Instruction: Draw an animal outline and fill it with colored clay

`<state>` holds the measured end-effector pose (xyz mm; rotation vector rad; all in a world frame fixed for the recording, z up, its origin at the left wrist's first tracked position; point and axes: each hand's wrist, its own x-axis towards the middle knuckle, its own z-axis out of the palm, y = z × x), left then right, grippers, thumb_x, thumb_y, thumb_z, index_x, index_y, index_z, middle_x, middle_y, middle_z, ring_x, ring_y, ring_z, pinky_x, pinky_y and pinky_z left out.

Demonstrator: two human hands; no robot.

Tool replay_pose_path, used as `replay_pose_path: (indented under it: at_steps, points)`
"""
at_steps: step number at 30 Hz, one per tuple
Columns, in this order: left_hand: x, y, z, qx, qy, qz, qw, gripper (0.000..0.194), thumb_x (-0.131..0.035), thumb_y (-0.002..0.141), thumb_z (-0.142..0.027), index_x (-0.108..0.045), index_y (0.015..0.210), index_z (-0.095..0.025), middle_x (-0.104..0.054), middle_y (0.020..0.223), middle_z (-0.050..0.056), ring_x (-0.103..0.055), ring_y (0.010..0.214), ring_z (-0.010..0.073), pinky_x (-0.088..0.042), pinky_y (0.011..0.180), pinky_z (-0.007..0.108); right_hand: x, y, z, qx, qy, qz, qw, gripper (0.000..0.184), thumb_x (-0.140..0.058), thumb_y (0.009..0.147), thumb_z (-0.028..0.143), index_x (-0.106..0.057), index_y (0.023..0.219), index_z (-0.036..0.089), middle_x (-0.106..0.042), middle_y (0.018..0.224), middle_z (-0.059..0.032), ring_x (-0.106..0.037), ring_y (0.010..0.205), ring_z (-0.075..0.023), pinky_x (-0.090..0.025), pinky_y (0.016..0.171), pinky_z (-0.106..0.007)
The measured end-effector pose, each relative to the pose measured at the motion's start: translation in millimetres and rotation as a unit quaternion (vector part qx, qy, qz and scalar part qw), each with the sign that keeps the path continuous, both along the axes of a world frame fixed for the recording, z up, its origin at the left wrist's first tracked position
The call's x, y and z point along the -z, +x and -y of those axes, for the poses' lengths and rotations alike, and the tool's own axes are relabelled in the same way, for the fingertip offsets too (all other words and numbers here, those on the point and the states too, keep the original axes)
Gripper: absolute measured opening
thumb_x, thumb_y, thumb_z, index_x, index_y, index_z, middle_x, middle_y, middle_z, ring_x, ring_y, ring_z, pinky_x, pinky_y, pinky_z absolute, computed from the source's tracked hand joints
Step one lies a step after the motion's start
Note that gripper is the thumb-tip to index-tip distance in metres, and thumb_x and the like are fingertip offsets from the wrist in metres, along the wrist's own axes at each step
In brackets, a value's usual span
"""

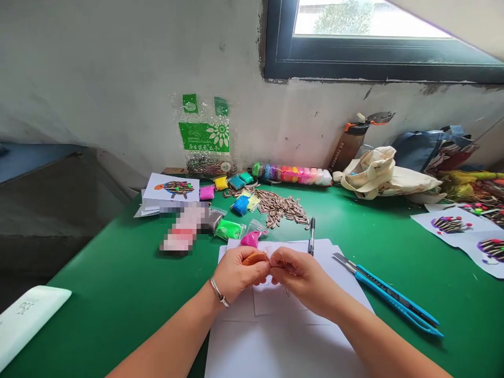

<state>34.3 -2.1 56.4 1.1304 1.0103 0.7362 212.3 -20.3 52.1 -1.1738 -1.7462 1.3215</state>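
My left hand (238, 273) is closed around a small clear packet of orange clay (255, 257), pinching it at the top. My right hand (299, 273) meets it, thumb and fingers pinched on the same packet's edge. Both hands hover over white paper sheets (283, 336) on the green table (118, 283). A pink clay packet (251, 239) lies just beyond my left hand. A black pen (312, 236) rests on the paper's far edge. A silver bracelet circles my left wrist.
Two blue utility knives (394, 296) lie right of the paper. Sunflower seeds (281, 207), several coloured clay packets (236, 202), a clay strip (293, 174), a seed bag (207, 139), sample pictures (172, 188), a cloth bag (378, 173) and a bottle (350, 144) crowd the back. A white box (25, 317) sits at the left.
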Motion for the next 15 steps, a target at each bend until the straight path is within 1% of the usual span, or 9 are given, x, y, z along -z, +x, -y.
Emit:
replay_pose_path:
  at_steps: [3, 5, 8, 10, 13, 15]
  points:
    - [2.1, -0.4, 0.0, 0.021, -0.013, 0.027, 0.999, 0.034, -0.077, 0.066, -0.043, -0.057, 0.064, -0.016, -0.047, 0.048, -0.007, -0.041, 0.045, 0.0069, -0.037, 0.048, 0.021, -1.7, -0.2, 0.7, -0.008, 0.002, 0.014, 1.0, 0.011, -0.052, 0.086, 0.017, -0.055, 0.075, 0.02, -0.062, 0.076, 0.0016, -0.057, 0.072, -0.0134, -0.042, 0.064, -0.024]
    - [3.2, -0.5, -0.2, 0.009, -0.014, 0.035, 0.999, 0.035, -0.078, 0.066, -0.043, -0.056, 0.063, -0.016, -0.045, 0.05, -0.008, -0.041, 0.045, 0.0063, -0.035, 0.047, 0.02, -2.2, -0.7, 0.4, -0.004, 0.009, 0.027, 1.0, 0.011, -0.052, 0.086, 0.017, -0.056, 0.076, 0.02, -0.061, 0.075, 0.002, -0.056, 0.071, -0.013, -0.042, 0.063, -0.023]
    - [2.8, -0.5, 0.1, -0.006, 0.005, 0.02, 1.0, 0.034, -0.077, 0.068, -0.042, -0.056, 0.062, -0.016, -0.045, 0.051, -0.008, -0.041, 0.047, 0.0065, -0.034, 0.047, 0.02, -2.1, -0.7, -0.5, 0.004, 0.03, 0.032, 0.999, 0.01, -0.052, 0.086, 0.015, -0.059, 0.082, 0.021, -0.061, 0.078, 0.0024, -0.053, 0.072, -0.0125, -0.041, 0.064, -0.023]
    - [2.4, -0.9, 0.8, -0.01, 0.018, 0.009, 1.0, 0.032, -0.076, 0.07, -0.041, -0.058, 0.063, -0.016, -0.047, 0.051, -0.007, -0.042, 0.048, 0.0071, -0.036, 0.048, 0.02, -2.0, -0.2, -1.1, 0.004, 0.045, 0.039, 0.998, 0.012, -0.051, 0.086, 0.014, -0.061, 0.085, 0.021, -0.061, 0.079, 0.0025, -0.053, 0.073, -0.0121, -0.04, 0.064, -0.022]
    - [2.7, -1.8, 0.5, -0.018, 0.039, -0.004, 0.999, 0.029, -0.075, 0.071, -0.04, -0.062, 0.066, -0.016, -0.051, 0.055, -0.005, -0.046, 0.053, 0.009, -0.043, 0.054, 0.023, -3.8, -0.3, -4.1, 0.009, 0.075, 0.073, 0.994, 0.014, -0.051, 0.085, 0.012, -0.06, 0.077, 0.02, -0.059, 0.074, 0.0032, -0.051, 0.069, -0.0111, -0.038, 0.062, -0.022]
    - [1.1, -2.1, -2.7, -0.028, 0.052, -0.013, 0.998, 0.029, -0.075, 0.071, -0.041, -0.063, 0.066, -0.015, -0.052, 0.055, -0.004, -0.047, 0.053, 0.0095, -0.045, 0.055, 0.024, -8.1, -1.5, -9.5, 0.012, 0.096, 0.092, 0.991, 0.016, -0.051, 0.084, 0.011, -0.058, 0.072, 0.019, -0.057, 0.071, 0.0035, -0.049, 0.067, -0.0104, -0.037, 0.06, -0.021]
